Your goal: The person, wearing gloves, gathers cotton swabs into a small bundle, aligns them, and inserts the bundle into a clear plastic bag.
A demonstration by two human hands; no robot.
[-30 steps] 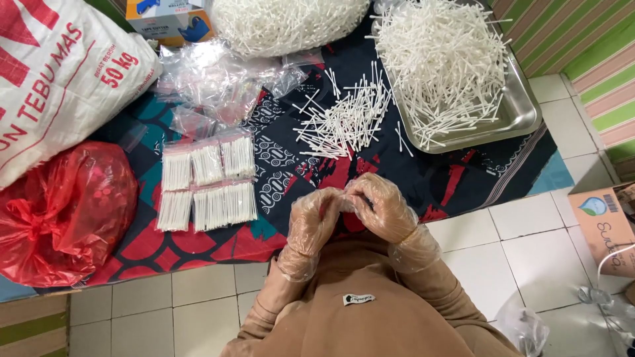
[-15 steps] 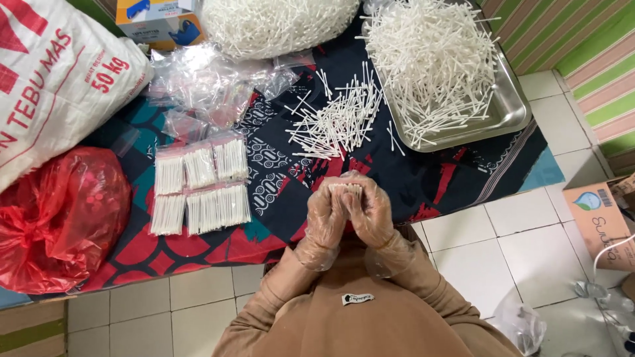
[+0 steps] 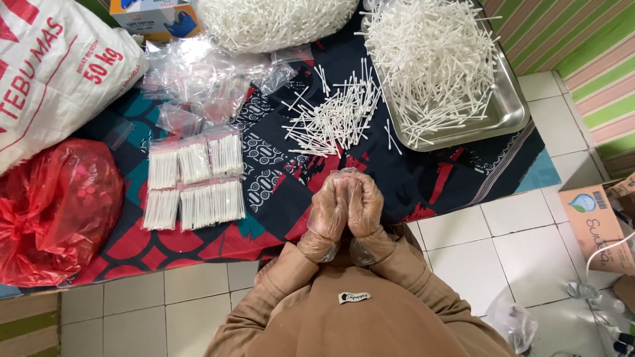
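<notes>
I see a small bundle of white sticks (image 3: 346, 177) pinched between both hands, right at the fingertips, only its top edge showing above the gloves. Left hand (image 3: 329, 213) and right hand (image 3: 363, 209) are pressed palm to palm, fingers pointing away from the body, both in clear plastic gloves; grip is clamped together on the bundle from both sides. Wrists are close, brown sleeves (image 3: 410, 277) angle in from the body, hands held just above the near edge of the patterned cloth (image 3: 278, 185).

Just beyond the fingertips lies a loose pile of sticks (image 3: 334, 119) on the cloth. Further out on the right, a metal tray (image 3: 509, 112) heaped with more sticks. To the left of the hands, packed bags of sticks (image 3: 195, 178) lie in two rows. Behind them, crumpled empty clear bags (image 3: 198, 73). Far left, a red plastic bag (image 3: 53, 205) and a big white sack (image 3: 46, 73). Top centre, a clear sack of sticks (image 3: 278, 20). Cardboard box (image 3: 595, 225) on the tiled floor at right.
</notes>
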